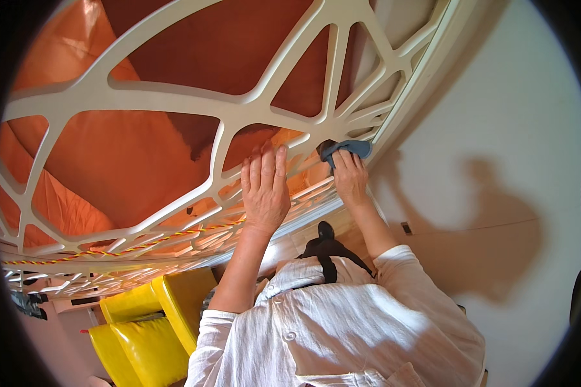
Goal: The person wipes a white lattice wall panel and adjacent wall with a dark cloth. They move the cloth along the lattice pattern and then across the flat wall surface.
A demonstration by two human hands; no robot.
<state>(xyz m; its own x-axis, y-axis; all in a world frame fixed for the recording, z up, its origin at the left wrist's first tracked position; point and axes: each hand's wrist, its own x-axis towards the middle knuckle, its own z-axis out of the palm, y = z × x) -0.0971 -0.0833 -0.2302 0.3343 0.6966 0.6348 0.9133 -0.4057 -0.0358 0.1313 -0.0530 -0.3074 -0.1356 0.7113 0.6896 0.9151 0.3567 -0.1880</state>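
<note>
A white openwork lattice panel (244, 113) stands upright before me, its curved bars framing irregular gaps. My right hand (352, 179) grips a blue-grey cloth (351, 149), pressed to the lattice near its right edge frame. To the left of it, my left hand (265, 186) lies against the lattice bars with its palm turned away and its fingers pointing up. Nothing shows in that hand, though its fingertips partly hide the bar behind them. Orange and dark red fabric (126, 159) shows through the gaps.
A red-and-yellow twisted rope (174, 236) runs along the lower lattice. Below left stands a yellow glossy armchair (150, 334). The white wall (503, 121) on the right carries my shadow and a small dark socket (406, 228). A black shoe (326, 230) shows on the floor.
</note>
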